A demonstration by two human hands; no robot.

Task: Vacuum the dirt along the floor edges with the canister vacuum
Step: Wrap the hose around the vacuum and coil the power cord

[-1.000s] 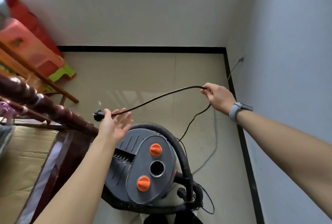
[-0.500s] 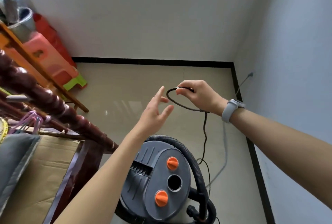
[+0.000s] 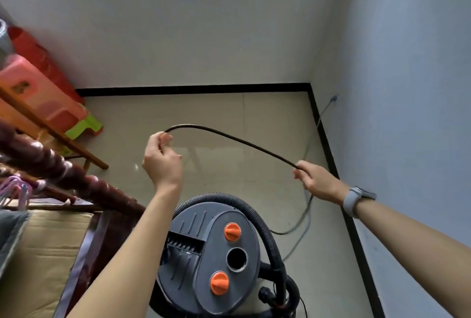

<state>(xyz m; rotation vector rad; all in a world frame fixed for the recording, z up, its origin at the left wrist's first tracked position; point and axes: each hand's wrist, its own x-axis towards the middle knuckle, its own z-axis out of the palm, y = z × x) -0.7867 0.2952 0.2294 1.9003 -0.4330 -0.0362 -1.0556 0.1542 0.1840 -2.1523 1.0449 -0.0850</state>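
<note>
Both hands are busy with the black power cord (image 3: pixel 230 139) of the canister vacuum (image 3: pixel 211 259), so the step in hand seems to be the preparation: to free or to gather the cord, not yet the cleaning itself. The left hand (image 3: pixel 161 162) is raised above the middle of the floor (image 3: pixel 267 118) and pinches the cord between the thumb and the curled fingers. From there the cord makes an arch to the right hand (image 3: pixel 316 182), which is closed around it near the right edge of the floor. Below the right hand the cord hangs down and lies in a loose curve on the floor, beside a thin grey cable (image 3: pixel 319 118) that goes up the right wall. I cannot see the plug of the cord.

The vacuum stands on the floor just in front of the person, near the bottom of the view, with its ribbed hose (image 3: pixel 257 218) curved around the grey lid. No nozzle is in view. The black skirting (image 3: pixel 193 89) marks the far and right edges of the floor, where the dirt must be taken; no dirt is clear enough to name. At the left there are plastic stools (image 3: pixel 48 98) and a dark wooden post (image 3: pixel 63 172).

In my judgement, the next move calls for finding the plug end, bringing it to a socket, and then taking the hose.
</note>
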